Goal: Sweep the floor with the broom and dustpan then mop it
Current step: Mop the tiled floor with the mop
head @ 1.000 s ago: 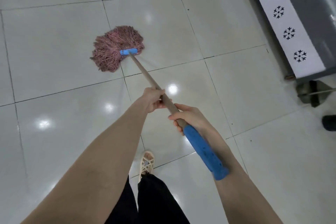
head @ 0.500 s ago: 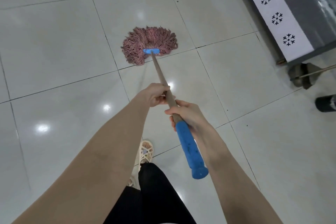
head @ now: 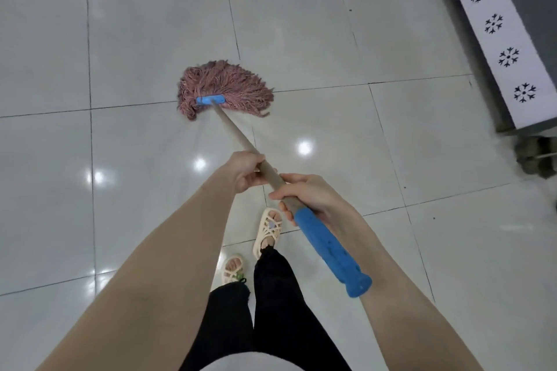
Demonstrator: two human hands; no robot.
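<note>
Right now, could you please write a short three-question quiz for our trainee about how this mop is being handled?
1. True or false: the pink mop head is lifted off the tiled floor.
2. Where does the right hand grip? A) where the shaft meets the blue grip B) beside the mop head C) nowhere
3. Fill in: the ___ hand grips the shaft nearer the mop head.
Key: 1 false; 2 A; 3 left hand.

Mop head (head: 224, 87) on floor (head: 331, 48), ahead of feet (head: 268, 229).
</note>
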